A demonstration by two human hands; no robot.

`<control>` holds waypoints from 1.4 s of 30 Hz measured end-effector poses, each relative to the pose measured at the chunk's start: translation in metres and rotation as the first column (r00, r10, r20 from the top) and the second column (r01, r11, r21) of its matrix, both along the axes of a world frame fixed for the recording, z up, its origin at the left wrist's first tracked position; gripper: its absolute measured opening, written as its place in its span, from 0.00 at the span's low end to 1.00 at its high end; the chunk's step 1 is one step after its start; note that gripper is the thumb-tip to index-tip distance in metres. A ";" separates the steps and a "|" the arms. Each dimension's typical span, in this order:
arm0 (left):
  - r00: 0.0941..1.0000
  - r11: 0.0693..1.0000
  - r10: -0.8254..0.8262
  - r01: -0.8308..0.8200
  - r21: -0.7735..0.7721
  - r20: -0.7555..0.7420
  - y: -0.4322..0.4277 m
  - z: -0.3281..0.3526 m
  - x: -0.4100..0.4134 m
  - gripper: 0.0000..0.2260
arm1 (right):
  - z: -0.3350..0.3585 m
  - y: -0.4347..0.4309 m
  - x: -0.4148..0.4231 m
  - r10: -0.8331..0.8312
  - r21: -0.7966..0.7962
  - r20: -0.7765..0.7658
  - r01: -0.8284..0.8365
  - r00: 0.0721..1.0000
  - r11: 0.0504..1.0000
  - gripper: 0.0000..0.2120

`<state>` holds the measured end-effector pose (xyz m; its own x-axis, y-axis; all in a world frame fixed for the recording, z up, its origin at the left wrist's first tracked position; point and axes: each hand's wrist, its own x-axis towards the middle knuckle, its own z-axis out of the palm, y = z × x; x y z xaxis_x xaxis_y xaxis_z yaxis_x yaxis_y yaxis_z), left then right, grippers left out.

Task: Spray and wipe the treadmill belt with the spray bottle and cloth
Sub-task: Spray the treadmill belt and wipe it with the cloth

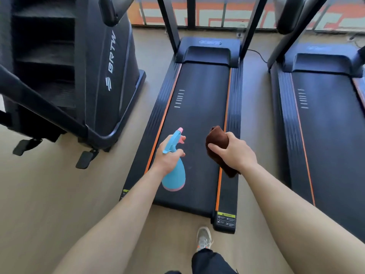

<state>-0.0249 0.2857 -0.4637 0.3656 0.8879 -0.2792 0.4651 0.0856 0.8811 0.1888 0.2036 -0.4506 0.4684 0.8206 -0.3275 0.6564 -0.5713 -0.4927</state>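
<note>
Treadmill belt point(199, 99): flat matte black, long rectangle, a thin orange stripe point(227, 107) down each edge, ribbed dark side rails point(236, 95) outside those. Short pale dashes are printed on its left half.

Left hand point(167, 157) is wrapped round the neck of the spray bottle point(174, 178), w/ one finger curled at the pink trigger. Bottle is smooth plastic, pear-shaped, light blue w/ a pink base band and pink nozzle tip. It's held tilted above the belt's near left part, nozzle pointing away from the person.

Right hand point(235, 153) clutches the cloth point(216, 138), a brown, plush, bunched-up wad w/ a tail hanging below the wrist. It sits over the belt's right stripe; can't tell if it touches the belt.

Second treadmill point(325, 115) stands just beside on the right, same build. Bulky dark stair machine point(88, 66) on the left. Floor point(49, 194) is pale, wood-look. One grey mesh shoe point(204, 238) is planted near the belt's rear end, by a yellow-topped warning sticker point(226, 220).
</note>
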 end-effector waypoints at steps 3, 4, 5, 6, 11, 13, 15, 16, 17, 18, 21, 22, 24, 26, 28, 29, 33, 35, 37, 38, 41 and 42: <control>1.000 1.000 0.013 -0.012 0.012 -0.007 0.049 0.007 0.021 0.26 | 0.007 0.055 0.028 0.020 0.004 0.008 -0.020 1.000 1.000 0.29; 1.000 1.000 0.016 -0.016 0.012 -0.013 0.066 0.009 0.027 0.27 | 0.010 0.073 0.037 0.027 0.005 0.016 -0.027 1.000 1.000 0.29; 1.000 1.000 0.019 -0.019 0.011 -0.013 0.083 0.012 0.032 0.27 | 0.013 0.090 0.044 0.038 0.006 0.026 -0.038 0.999 0.999 0.29; 1.000 1.000 0.021 -0.021 0.011 -0.012 0.099 0.014 0.038 0.28 | 0.015 0.108 0.050 0.046 0.007 0.033 -0.046 0.998 0.999 0.29; 1.000 0.999 0.025 -0.025 0.032 -0.015 0.194 0.023 0.068 0.32 | 0.021 0.198 0.078 0.053 0.004 0.054 -0.053 0.997 0.999 0.29; 1.000 0.999 0.028 -0.028 0.025 -0.014 0.233 0.022 0.079 0.31 | 0.018 0.236 0.089 0.051 -0.003 0.066 -0.051 0.997 0.999 0.28; 1.000 1.000 0.011 -0.011 0.024 -0.004 0.277 0.017 0.093 0.30 | 0.014 0.278 0.101 0.044 -0.008 0.081 -0.043 0.996 0.999 0.29; 1.000 1.000 0.000 0.000 0.021 0.000 0.300 0.014 0.099 0.29 | 0.012 0.301 0.107 0.041 -0.010 0.085 -0.040 0.996 0.999 0.29; 1.000 1.000 -0.011 0.011 0.015 0.009 0.324 0.011 0.106 0.29 | 0.010 0.324 0.112 0.034 -0.009 0.089 -0.034 0.995 0.999 0.29; 1.000 1.000 -0.023 0.023 0.008 0.018 0.349 0.009 0.112 0.28 | 0.009 0.349 0.118 0.022 -0.010 0.093 -0.021 0.995 1.000 0.29; 0.999 0.999 -0.043 0.044 -0.032 0.019 0.422 0.012 0.126 0.27 | 0.021 0.419 0.128 -0.021 -0.045 0.087 0.025 0.996 0.999 0.28; 0.999 0.998 -0.044 0.045 -0.053 0.018 0.444 0.019 0.129 0.27 | 0.030 0.440 0.130 -0.038 -0.059 0.076 0.042 0.996 0.997 0.28; 0.999 0.995 -0.044 0.045 -0.090 0.014 0.485 0.039 0.134 0.24 | 0.055 0.478 0.133 -0.063 -0.079 0.064 0.068 0.996 0.995 0.29; 0.999 0.993 -0.049 0.050 -0.110 0.006 0.518 0.063 0.137 0.23 | 0.083 0.509 0.134 -0.070 -0.087 0.066 0.076 0.995 0.993 0.29; 0.999 0.993 -0.043 0.043 -0.111 0.007 0.546 0.089 0.141 0.23 | 0.113 0.535 0.138 -0.057 -0.098 0.091 0.066 0.994 0.993 0.28; 0.999 0.994 -0.036 0.037 -0.105 0.008 0.556 0.098 0.143 0.22 | 0.125 0.544 0.139 -0.041 -0.110 0.109 0.053 0.993 0.993 0.28; 0.998 0.994 -0.046 0.050 -0.099 0.042 0.597 0.130 0.160 0.23 | 0.163 0.579 0.153 -0.031 -0.129 0.167 0.053 0.986 0.990 0.29; 0.996 0.993 -0.074 0.077 -0.091 0.039 0.616 0.137 0.173 0.27 | 0.173 0.593 0.163 -0.049 -0.128 0.178 0.072 0.983 0.989 0.29; 0.995 0.991 -0.093 0.096 -0.092 0.035 0.632 0.141 0.186 0.27 | 0.177 0.607 0.172 -0.057 -0.138 0.180 0.083 0.982 0.987 0.28; 0.994 0.990 -0.101 0.104 -0.093 0.035 0.640 0.141 0.192 0.27 | 0.178 0.614 0.177 -0.060 -0.143 0.183 0.087 0.981 0.986 0.28; 0.992 0.988 -0.126 0.127 -0.089 0.017 0.663 0.139 0.210 0.25 | 0.176 0.635 0.193 -0.062 -0.152 0.189 0.092 0.980 0.984 0.28; 0.991 0.987 -0.131 0.132 -0.091 0.007 0.671 0.137 0.216 0.23 | 0.174 0.642 0.199 -0.061 -0.152 0.188 0.090 0.980 0.984 0.28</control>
